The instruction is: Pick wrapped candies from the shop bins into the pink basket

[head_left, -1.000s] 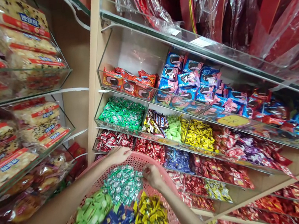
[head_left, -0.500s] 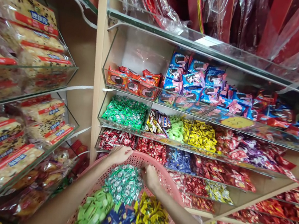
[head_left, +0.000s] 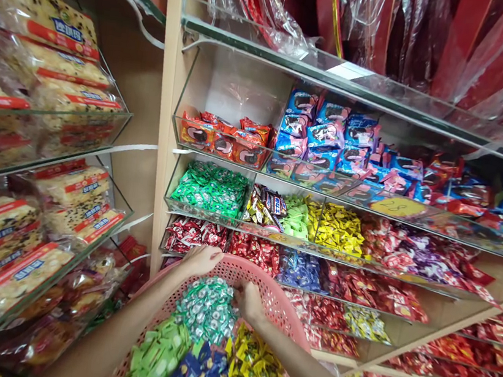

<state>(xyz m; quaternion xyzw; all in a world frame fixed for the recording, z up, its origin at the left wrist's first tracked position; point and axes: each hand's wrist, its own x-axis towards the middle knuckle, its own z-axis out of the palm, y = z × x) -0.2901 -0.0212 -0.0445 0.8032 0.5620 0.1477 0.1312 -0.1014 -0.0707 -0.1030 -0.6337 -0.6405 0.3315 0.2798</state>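
A pink plastic basket (head_left: 281, 294) with a perforated wall holds wrapped candies in separate heaps. My left hand (head_left: 205, 261) grips its far rim, fingers curled over the edge. Inside the basket, my right hand (head_left: 250, 303) is closed beside the heap of teal-green candies (head_left: 208, 309) and touches its right edge. Whatever its fingers hold is hidden. Nearer to me lie light-green candies (head_left: 158, 352) on the left, dark-blue candies (head_left: 199, 376) in the middle and yellow candies (head_left: 258, 369) on the right.
Ahead, glass-fronted shelves hold green candies (head_left: 209, 189), yellow candies (head_left: 341, 228), blue snack packs (head_left: 328, 130) and several red-wrapped kinds. Packaged puffed-rice bars (head_left: 6, 255) fill the left shelves. A wooden upright (head_left: 164, 109) divides the two sides.
My right hand has shifted slightly left and down, against the teal-green candies. My left hand and the basket stay in place.
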